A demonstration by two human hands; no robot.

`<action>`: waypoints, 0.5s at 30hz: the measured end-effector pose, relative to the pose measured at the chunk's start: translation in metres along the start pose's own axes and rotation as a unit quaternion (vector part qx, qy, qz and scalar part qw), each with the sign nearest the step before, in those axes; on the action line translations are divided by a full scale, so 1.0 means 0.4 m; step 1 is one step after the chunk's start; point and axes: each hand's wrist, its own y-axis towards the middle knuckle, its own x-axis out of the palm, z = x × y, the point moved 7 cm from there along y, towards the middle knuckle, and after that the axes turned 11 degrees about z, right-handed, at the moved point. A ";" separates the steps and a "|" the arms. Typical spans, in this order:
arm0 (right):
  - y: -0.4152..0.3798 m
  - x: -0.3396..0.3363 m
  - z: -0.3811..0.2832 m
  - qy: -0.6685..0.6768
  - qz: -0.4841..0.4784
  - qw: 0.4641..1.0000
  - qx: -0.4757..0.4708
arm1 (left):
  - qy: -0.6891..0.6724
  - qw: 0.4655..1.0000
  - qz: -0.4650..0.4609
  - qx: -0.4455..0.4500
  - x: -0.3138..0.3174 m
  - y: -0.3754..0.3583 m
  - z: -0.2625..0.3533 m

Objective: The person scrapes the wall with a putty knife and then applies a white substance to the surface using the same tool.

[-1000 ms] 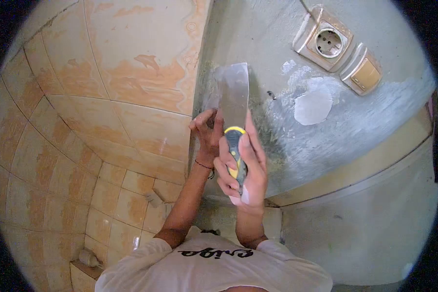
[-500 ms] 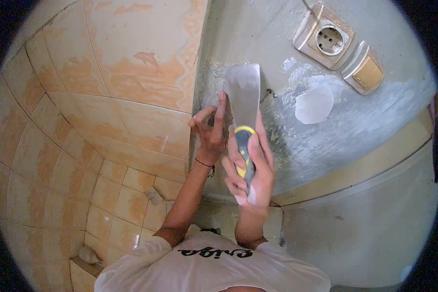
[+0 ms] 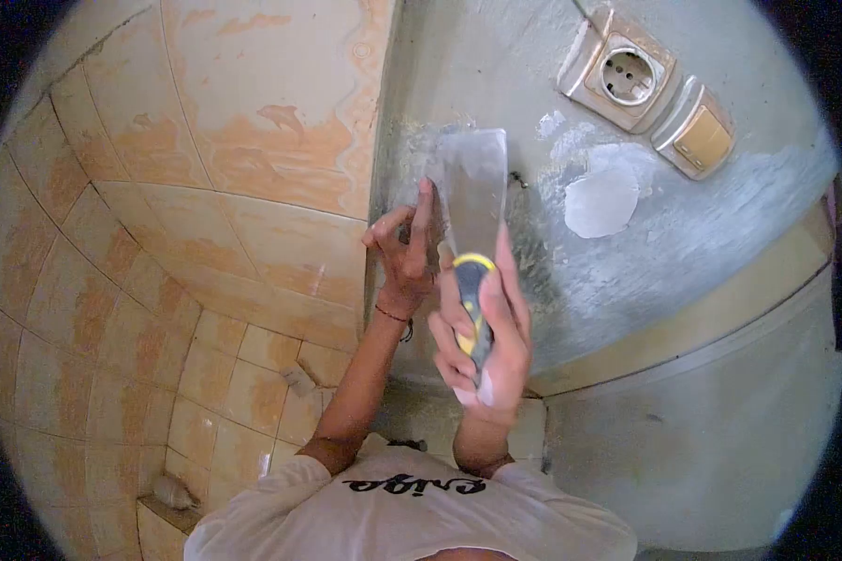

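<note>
My right hand (image 3: 488,341) is wrapped round the grey-and-yellow handle of a putty knife (image 3: 475,192). Its broad metal blade points up along the grey wall (image 3: 533,309), over a rough, patchy strip beside the tile edge. Just left of the blade is my left hand (image 3: 407,252), its index finger stretched up against that rough strip and the other fingers bent and apart. To the right of the blade, a small dark hole (image 3: 518,179) with a bit of something sticking out shows in the wall. A smooth white filler patch (image 3: 602,203) lies farther right.
A power socket (image 3: 627,77) and a light switch (image 3: 702,140) sit on the wall at upper right. Orange-patterned tiles (image 3: 271,159) cover the adjoining wall at left. A pale ledge (image 3: 683,341) runs along the lower right, and a whitish object (image 3: 173,491) rests at lower left.
The putty knife in my right hand has shifted slightly right and down along the wall. My left hand has stayed in nearly the same place.
</note>
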 end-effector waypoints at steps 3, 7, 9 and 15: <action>0.006 -0.003 0.000 0.015 -0.014 1.000 -0.003 | 0.011 1.000 -0.008 0.002 -0.005 0.018 0.007; 0.035 0.007 0.012 -0.012 -0.010 1.000 -0.013 | -0.002 0.997 0.057 0.051 0.019 -0.010 -0.017; 0.007 -0.001 0.002 0.012 -0.004 1.000 0.007 | -0.008 0.999 0.029 0.031 -0.001 -0.001 0.000; 0.035 -0.007 0.016 0.020 0.024 0.999 0.006 | -0.001 1.000 0.004 0.016 0.025 -0.021 -0.023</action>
